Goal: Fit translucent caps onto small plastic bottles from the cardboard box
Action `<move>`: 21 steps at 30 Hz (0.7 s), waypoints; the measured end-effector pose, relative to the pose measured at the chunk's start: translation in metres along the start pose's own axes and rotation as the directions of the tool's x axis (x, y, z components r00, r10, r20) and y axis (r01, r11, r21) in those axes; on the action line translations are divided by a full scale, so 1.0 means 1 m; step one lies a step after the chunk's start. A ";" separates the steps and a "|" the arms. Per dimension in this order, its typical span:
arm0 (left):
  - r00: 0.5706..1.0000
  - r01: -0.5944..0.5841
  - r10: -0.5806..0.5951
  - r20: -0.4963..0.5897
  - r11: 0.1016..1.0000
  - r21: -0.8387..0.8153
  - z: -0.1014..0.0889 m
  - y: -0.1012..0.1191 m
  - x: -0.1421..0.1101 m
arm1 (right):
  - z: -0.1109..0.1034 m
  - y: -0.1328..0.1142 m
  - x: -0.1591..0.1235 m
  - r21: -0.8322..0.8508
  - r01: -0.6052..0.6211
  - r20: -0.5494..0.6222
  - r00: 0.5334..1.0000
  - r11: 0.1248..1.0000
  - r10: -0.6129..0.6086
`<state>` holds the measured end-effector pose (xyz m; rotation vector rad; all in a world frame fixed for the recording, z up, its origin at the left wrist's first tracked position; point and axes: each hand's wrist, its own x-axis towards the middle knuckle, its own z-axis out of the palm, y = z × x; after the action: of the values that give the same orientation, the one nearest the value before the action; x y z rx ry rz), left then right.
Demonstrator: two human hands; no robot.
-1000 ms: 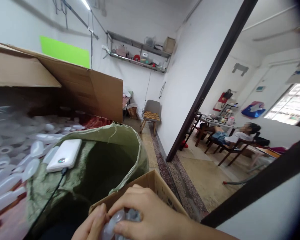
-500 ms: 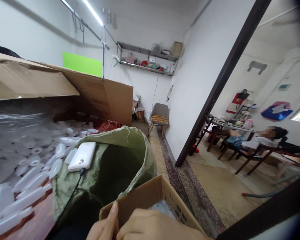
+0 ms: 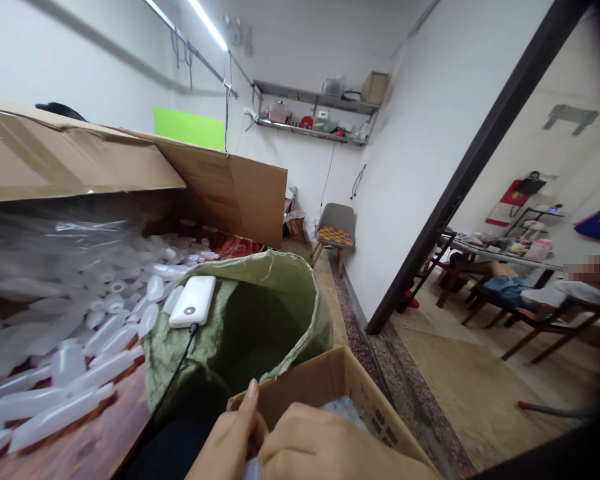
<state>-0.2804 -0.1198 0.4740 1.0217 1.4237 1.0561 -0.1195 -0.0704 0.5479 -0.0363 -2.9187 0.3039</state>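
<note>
Head view shows me the left hand (image 3: 230,440) and right hand (image 3: 325,445) curled together over the small cardboard box (image 3: 307,385), which I judge keeps loose things contained, a translucent piece (image 3: 253,469) between them, though I cannot tell which hand grips it.

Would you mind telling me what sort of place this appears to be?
It looks like a workroom, perhaps a small packing or sorting space: loose translucent bottles lie heaped beside an open sack, with a small box close by.
</note>
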 end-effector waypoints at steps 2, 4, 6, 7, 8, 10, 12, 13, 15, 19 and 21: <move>1.000 -0.004 0.006 0.026 0.997 -0.079 0.001 -0.001 -0.001 | 0.006 0.001 -0.001 -0.054 -0.012 -0.039 0.999 0.998 0.010; 1.000 0.002 0.000 0.015 0.989 -0.150 0.004 -0.004 -0.003 | 0.011 0.000 -0.001 -0.122 -0.108 -0.021 0.994 0.987 0.106; 1.000 0.007 -0.008 -0.008 0.987 -0.163 0.006 -0.005 -0.006 | 0.012 -0.003 0.000 -0.123 -0.275 0.038 0.959 0.954 0.282; 1.000 0.004 -0.007 -0.017 0.988 -0.152 0.007 -0.005 -0.007 | 0.010 -0.005 0.000 -0.089 -0.363 0.074 0.926 0.927 0.370; 1.000 -0.002 -0.003 -0.030 0.990 -0.141 0.007 -0.005 -0.009 | 0.006 -0.007 0.000 -0.037 -0.431 0.098 0.896 0.902 0.433; 0.997 -0.033 0.023 -0.074 0.990 -0.138 0.008 -0.002 -0.011 | -0.006 -0.010 -0.002 0.099 -0.472 0.091 0.881 0.876 0.464; 0.991 -0.057 0.038 -0.131 0.988 -0.145 0.008 0.002 -0.014 | -0.017 -0.011 -0.004 0.206 -0.397 0.059 0.918 0.895 0.393; 0.988 -0.057 0.035 -0.152 0.988 -0.146 0.009 0.004 -0.014 | -0.021 -0.010 -0.005 0.228 -0.350 0.068 0.937 0.909 0.344; 0.987 -0.026 0.002 -0.159 0.988 -0.149 0.009 0.006 -0.016 | -0.025 -0.007 -0.007 0.222 -0.310 0.124 0.949 0.924 0.289; 0.989 0.064 -0.089 -0.117 0.978 -0.198 0.011 0.007 -0.019 | -0.024 0.000 -0.009 0.200 -0.334 0.105 0.942 0.921 0.319; 0.987 0.095 -0.120 -0.104 0.970 -0.224 0.011 0.008 -0.020 | -0.024 0.003 -0.009 0.255 -0.287 0.093 0.958 0.924 0.272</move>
<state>-0.2672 -0.1360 0.4862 0.7264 1.4044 1.1790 -0.1054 -0.0633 0.5681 -0.4122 -2.8964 0.7522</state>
